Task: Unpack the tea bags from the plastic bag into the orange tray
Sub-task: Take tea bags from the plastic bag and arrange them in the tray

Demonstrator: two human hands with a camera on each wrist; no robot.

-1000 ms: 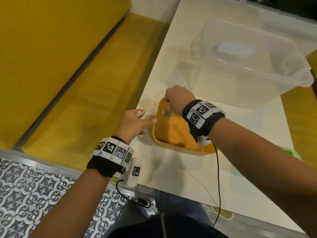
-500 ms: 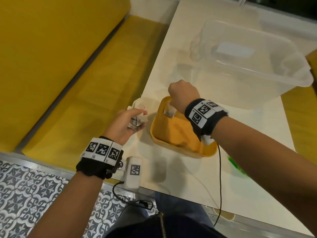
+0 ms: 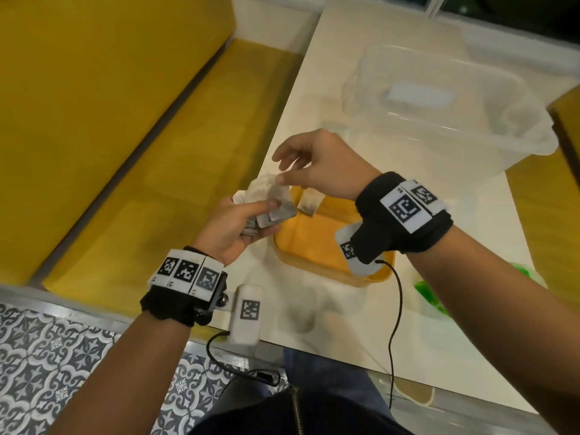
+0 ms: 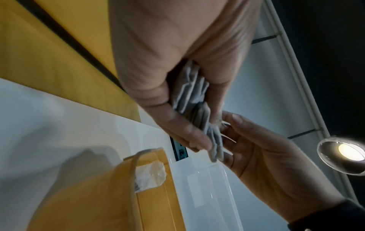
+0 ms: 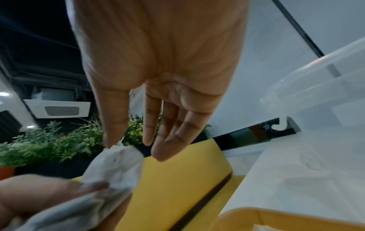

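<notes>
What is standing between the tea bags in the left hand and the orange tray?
Nothing visible. The left hand holds the tea bags just beside the orange tray, whose near floor is bare; one tea bag lies at its far end.

White table (image 3: 314, 98) bears orange tray (image 3: 317, 265) and clear bin (image 3: 470, 146).

Grey paper tea bags (image 3: 276, 208) in a crumpled clear plastic bag (image 3: 257, 189), above a shallow orange plastic tray (image 3: 314, 246).
I hold the stacked tea bags upright at the tray's left end, off the white table. One pale tea bag (image 3: 309, 204) lies at the tray's far rim.
</notes>
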